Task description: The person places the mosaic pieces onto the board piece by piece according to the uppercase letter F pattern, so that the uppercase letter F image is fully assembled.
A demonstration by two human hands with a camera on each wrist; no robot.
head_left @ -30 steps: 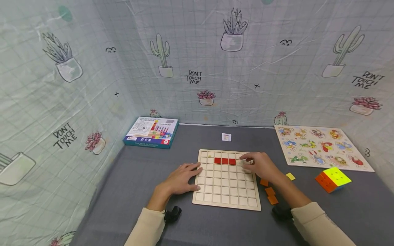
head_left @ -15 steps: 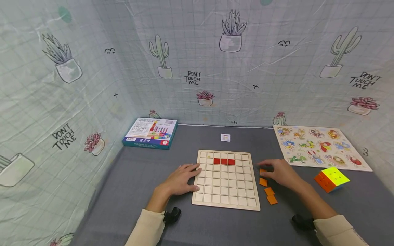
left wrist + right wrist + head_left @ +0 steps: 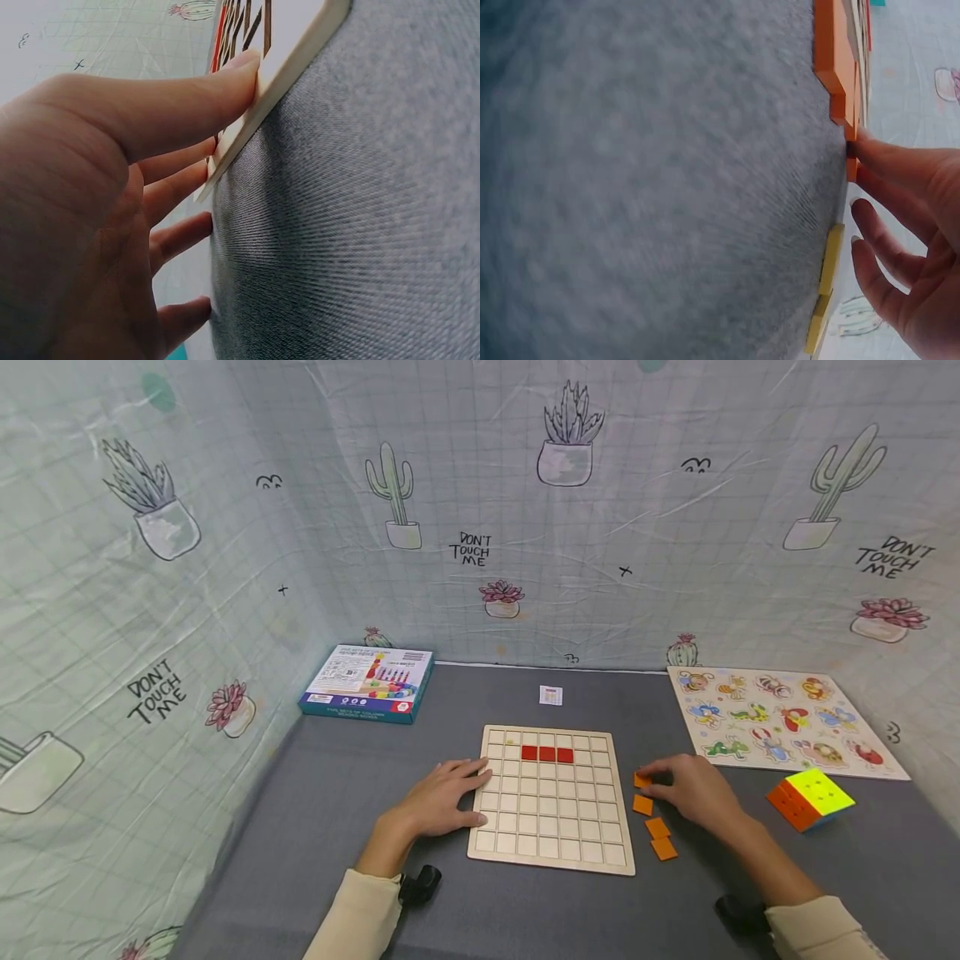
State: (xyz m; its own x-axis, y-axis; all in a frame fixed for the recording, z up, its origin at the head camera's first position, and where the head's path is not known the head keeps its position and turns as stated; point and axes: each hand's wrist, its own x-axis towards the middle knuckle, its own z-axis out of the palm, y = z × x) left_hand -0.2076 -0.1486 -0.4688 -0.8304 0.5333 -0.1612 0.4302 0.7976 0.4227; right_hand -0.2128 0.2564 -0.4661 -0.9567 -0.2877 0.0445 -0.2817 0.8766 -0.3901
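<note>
Grey cloth [image 3: 547, 914]: R hand [image 3: 699, 787] pinching thin orange tile [image 3: 641, 781], L hand [image 3: 438, 797] spread on pale sq.-gridded board [image 3: 549, 822].

Right hand [image 3: 696, 787] left the board's [image 3: 551, 810] far right squares within the last second, now pinching far orange tile [image 3: 642, 781]; tile hidden behind hand then, now partly showing; right sleeve [image 3: 821, 927] shifted right

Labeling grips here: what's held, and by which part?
Right hand seems to pinch the farthest orange tile by opposite edges. Left hand holds nothing; it rests on the left edge of the board.
</note>
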